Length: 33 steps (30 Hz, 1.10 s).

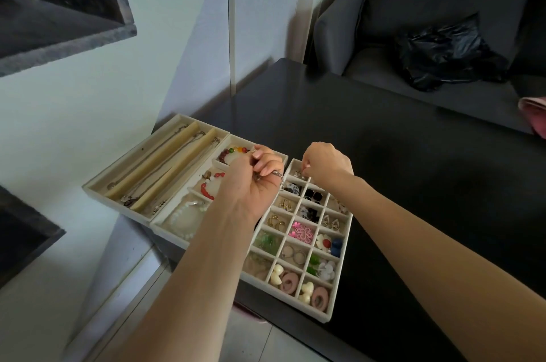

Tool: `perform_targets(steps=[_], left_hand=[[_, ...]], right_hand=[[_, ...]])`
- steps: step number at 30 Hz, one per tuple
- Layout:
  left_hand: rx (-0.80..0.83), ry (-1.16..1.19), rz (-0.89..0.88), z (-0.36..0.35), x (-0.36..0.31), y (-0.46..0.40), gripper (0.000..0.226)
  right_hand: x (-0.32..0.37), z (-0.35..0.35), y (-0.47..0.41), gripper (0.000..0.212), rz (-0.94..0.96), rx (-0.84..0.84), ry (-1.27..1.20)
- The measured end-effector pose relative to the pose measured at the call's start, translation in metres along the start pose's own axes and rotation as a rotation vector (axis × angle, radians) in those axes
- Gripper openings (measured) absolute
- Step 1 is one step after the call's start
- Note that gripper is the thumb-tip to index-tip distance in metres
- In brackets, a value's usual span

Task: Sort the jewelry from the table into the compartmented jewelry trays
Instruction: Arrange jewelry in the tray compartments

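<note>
My left hand [257,172] curled tight, pinching small silvery piece, probably earring, above bracelet tray [165,221]. My right hand [320,166] fingers bunched, dipping into far corner cell of grid tray [339,298]; whether holding anything, cannot tell. Likely placing pair together.

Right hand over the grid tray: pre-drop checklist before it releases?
1. Right hand above far cells of grid tray: ok.
2. Piece pinched in its fingers: cannot tell, too small.
3. Target cell free: cannot tell, hand covers it.
4. Left hand grips a small metal piece: ok.
5. Grid tray fully on black table: ok.
6. Necklace tray overhangs table edge: not ok.
</note>
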<state>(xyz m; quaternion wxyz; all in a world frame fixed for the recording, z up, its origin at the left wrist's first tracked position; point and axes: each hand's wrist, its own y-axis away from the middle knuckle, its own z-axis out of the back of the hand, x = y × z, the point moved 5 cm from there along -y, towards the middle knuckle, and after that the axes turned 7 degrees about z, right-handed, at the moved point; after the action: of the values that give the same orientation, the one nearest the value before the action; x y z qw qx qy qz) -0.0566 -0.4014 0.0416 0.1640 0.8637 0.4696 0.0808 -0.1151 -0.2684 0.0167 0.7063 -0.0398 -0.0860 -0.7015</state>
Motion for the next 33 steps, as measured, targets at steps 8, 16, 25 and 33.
perform_targets(steps=[8,16,25,33], left_hand=[[-0.011,0.002,0.018,0.002,0.001,-0.003,0.035],[-0.01,0.006,0.028,-0.001,0.003,-0.001,0.036],[0.002,0.007,0.032,-0.002,0.003,0.0,0.036],[0.008,0.02,0.041,-0.002,0.002,0.0,0.037]], right_hand=[[0.0,0.0,0.0,0.013,-0.023,-0.003,-0.019],[-0.006,0.008,0.005,0.012,0.011,-0.044,-0.129],[-0.01,0.014,0.009,0.009,0.025,-0.077,-0.115],[0.002,0.007,0.009,0.016,0.057,-0.081,0.048]])
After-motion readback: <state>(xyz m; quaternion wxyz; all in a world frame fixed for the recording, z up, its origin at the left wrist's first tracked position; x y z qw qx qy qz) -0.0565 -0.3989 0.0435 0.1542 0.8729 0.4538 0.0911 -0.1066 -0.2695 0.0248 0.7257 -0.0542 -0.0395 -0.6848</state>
